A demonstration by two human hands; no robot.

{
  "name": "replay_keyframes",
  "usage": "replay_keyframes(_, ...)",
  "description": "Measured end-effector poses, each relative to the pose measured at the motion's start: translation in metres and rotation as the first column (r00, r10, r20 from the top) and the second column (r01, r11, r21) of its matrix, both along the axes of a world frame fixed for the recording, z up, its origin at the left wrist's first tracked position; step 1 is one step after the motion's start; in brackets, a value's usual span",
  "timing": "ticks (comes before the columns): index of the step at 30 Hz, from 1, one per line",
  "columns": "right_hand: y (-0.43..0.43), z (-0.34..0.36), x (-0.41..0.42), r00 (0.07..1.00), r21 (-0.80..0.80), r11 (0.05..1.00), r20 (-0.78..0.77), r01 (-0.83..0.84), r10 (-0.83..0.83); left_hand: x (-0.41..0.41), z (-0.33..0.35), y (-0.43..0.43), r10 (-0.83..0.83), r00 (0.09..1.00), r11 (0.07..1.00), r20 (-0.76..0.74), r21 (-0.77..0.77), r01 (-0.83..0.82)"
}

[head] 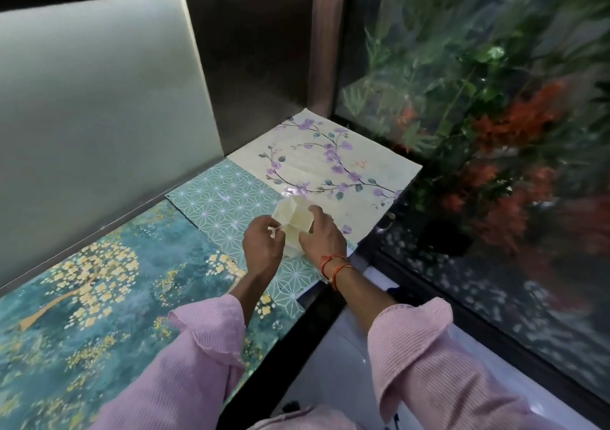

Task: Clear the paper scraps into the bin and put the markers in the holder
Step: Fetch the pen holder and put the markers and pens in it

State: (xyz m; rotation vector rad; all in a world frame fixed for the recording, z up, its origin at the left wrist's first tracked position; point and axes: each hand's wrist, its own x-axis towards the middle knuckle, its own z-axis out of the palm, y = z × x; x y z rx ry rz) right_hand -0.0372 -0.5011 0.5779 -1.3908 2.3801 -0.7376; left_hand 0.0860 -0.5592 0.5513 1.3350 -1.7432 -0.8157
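Note:
A cream plastic holder (293, 217) with open honeycomb compartments stands on the patterned shelf, near its front edge. My right hand (321, 236) wraps around the holder's right side and grips it. My left hand (262, 246) is at the holder's left side, with thumb and fingers pinched on a small pale piece (274, 230) that touches the holder. I cannot tell whether that piece is a paper scrap or part of the holder. No markers and no bin are in view.
The shelf is covered by a teal sheet with yellow blossoms (99, 297), a green star-pattern sheet (224, 205) and a cream sheet with purple flowers (330, 165). A frosted panel (99, 92) backs it. A glass wall with plants (478, 116) stands right.

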Motion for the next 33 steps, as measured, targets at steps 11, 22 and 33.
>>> replay_keyframes(11, 0.184, -0.015, -0.080, 0.923, -0.052, 0.922, 0.032, 0.384, -0.382, -0.104, 0.004, 0.154, -0.318, 0.948, 0.948, 0.014, 0.036, 0.317)
replay_keyframes(22, 0.420, -0.071, -0.110, 0.841, 0.076, 0.855, 0.156, 0.513, -0.518, -0.144, -0.057, 0.367, -0.486, 0.867, 0.866, 0.111, 0.198, 0.460)
replay_keyframes(33, 0.539, -0.132, -0.079, 0.702, 0.154, 0.738, 0.230, 0.657, -0.674, -0.134, -0.107, 0.470, -0.691, 0.694, 0.711, 0.200, 0.362, 0.603)
